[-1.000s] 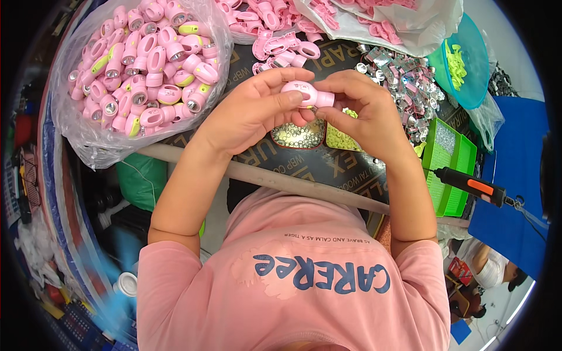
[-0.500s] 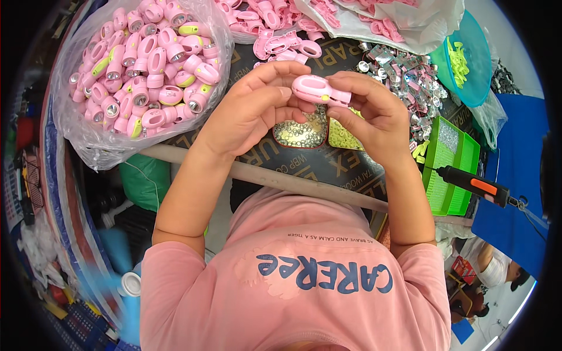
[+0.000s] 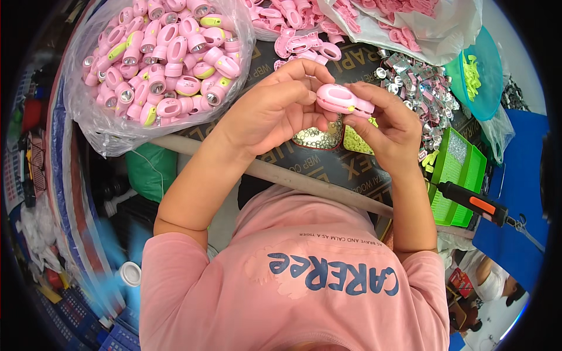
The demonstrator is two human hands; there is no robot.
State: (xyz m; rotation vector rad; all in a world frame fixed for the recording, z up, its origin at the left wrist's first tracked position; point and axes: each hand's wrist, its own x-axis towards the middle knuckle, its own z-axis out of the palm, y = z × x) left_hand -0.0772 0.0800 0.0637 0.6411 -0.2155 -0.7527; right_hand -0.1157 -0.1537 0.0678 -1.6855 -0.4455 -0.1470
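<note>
At the upper centre of the frame, the pink oval casing (image 3: pixel 344 99) lies with its long axis left to right between both hands, left hand (image 3: pixel 275 111) and right hand (image 3: pixel 386 126) fingers each pinching one end.

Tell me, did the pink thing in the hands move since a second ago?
Yes. The pink plastic piece has drifted slightly rightwards, away from the big bag of pink parts, and both hands hold it by its ends.
</note>
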